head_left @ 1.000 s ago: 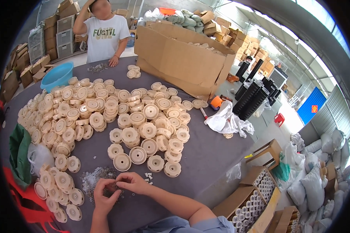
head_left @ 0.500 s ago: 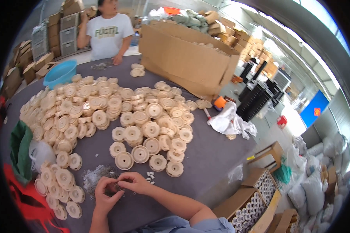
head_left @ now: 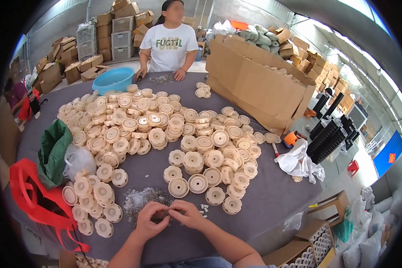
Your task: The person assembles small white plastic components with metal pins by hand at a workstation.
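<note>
Head view — left hand (head_left: pixel 150 223) beside rings (head_left: pixel 140 202); carton (head_left: pixel 250 87) — beige pieces (head_left: pixel 279 70) inside.

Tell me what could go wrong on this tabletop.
The loose translucent rings beside the left hand could scatter if brushed.
The small white pieces near the right hand might get knocked among them.
The piled cream notched discs could slide if bumped.

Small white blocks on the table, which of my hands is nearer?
Right: your right hand is just left of them; your left hand is farther left.
</note>
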`<state>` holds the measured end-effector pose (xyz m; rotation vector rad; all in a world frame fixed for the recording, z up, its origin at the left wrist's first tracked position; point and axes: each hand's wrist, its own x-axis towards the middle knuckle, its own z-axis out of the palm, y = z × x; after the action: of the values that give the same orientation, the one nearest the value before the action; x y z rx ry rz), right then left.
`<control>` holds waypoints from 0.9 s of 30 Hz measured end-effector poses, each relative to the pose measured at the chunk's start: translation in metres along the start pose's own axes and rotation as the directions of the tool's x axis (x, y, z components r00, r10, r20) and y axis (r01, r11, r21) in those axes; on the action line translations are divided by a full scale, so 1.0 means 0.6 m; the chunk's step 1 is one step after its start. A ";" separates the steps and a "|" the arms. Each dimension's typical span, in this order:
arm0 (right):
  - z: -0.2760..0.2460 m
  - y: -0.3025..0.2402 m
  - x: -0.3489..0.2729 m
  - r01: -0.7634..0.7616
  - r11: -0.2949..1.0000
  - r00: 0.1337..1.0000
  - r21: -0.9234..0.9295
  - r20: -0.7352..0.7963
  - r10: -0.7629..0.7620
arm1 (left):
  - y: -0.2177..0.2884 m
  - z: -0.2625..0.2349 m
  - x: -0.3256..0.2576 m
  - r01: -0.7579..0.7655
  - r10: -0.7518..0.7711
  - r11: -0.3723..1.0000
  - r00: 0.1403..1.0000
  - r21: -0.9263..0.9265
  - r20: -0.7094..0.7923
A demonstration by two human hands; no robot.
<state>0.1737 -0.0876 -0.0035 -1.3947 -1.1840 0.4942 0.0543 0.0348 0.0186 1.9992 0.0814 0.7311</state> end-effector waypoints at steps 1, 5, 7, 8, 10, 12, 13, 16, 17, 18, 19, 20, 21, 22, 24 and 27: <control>0.000 0.000 0.000 0.001 1.000 1.000 0.000 0.000 -0.001 | 0.000 0.000 0.001 0.000 0.000 1.000 1.000 0.001 0.000; 0.004 0.001 -0.003 -0.142 0.978 0.989 0.155 -0.010 0.145 | -0.002 -0.003 0.001 0.037 -0.036 0.998 0.999 -0.053 0.033; 0.005 0.005 -0.006 -0.221 0.949 0.973 0.225 -0.012 0.230 | -0.001 -0.002 0.001 0.039 -0.036 0.998 0.998 -0.058 0.051; 0.005 0.009 -0.007 -0.199 0.945 0.977 0.260 -0.020 0.211 | 0.001 0.000 0.001 0.068 -0.065 0.995 0.997 -0.066 0.047; 0.007 0.010 -0.007 -0.175 0.939 0.981 0.297 -0.025 0.191 | -0.001 0.002 -0.003 0.099 -0.096 0.993 0.995 -0.071 0.042; 0.006 0.007 -0.006 -0.168 0.939 0.981 0.300 -0.041 0.188 | -0.011 0.010 -0.011 0.249 -0.263 0.907 0.965 -0.340 0.005; 0.006 0.008 -0.005 -0.167 0.938 0.981 0.302 -0.040 0.188 | -0.012 0.008 -0.010 0.250 -0.264 0.907 0.964 -0.338 0.005; 0.003 0.005 -0.005 -0.142 0.952 0.986 0.270 -0.045 0.160 | -0.013 0.005 -0.005 0.208 -0.212 0.929 0.977 -0.308 0.021; 0.001 0.001 -0.005 -0.145 0.956 0.986 0.257 -0.042 0.160 | -0.011 0.004 -0.004 0.167 -0.170 0.946 0.985 -0.277 0.014; 0.000 0.001 -0.004 -0.148 0.957 0.986 0.248 -0.037 0.162 | -0.012 0.003 -0.004 0.130 -0.132 0.961 0.991 -0.243 0.008; 0.000 0.002 -0.004 -0.148 0.957 0.986 0.249 -0.035 0.161 | -0.014 0.004 -0.004 0.131 -0.133 0.962 0.991 -0.241 0.008; 0.000 0.003 -0.003 -0.155 0.956 0.986 0.250 -0.014 0.163 | -0.018 0.004 -0.004 0.091 -0.097 0.977 0.995 -0.193 -0.021; 0.000 0.005 -0.004 -0.163 0.955 0.986 0.250 0.006 0.167 | -0.020 0.005 -0.004 0.053 -0.060 0.988 0.997 -0.145 -0.046; -0.001 0.008 -0.004 -0.163 0.954 0.986 0.251 0.006 0.167 | -0.018 0.005 -0.004 0.053 -0.060 0.988 0.997 -0.144 -0.046; -0.001 0.012 -0.004 -0.293 0.896 0.956 0.333 0.119 0.268 | -0.008 0.004 -0.004 0.053 -0.053 0.999 0.997 0.002 -0.062; -0.003 0.013 0.000 -0.399 0.724 0.917 0.563 0.243 0.317 | -0.009 0.006 -0.007 0.013 -0.010 0.999 0.996 0.035 -0.083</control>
<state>0.1781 -0.0869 -0.0105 -1.0257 -0.7361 1.1524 0.0543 0.0334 0.0110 2.0002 0.1560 0.8104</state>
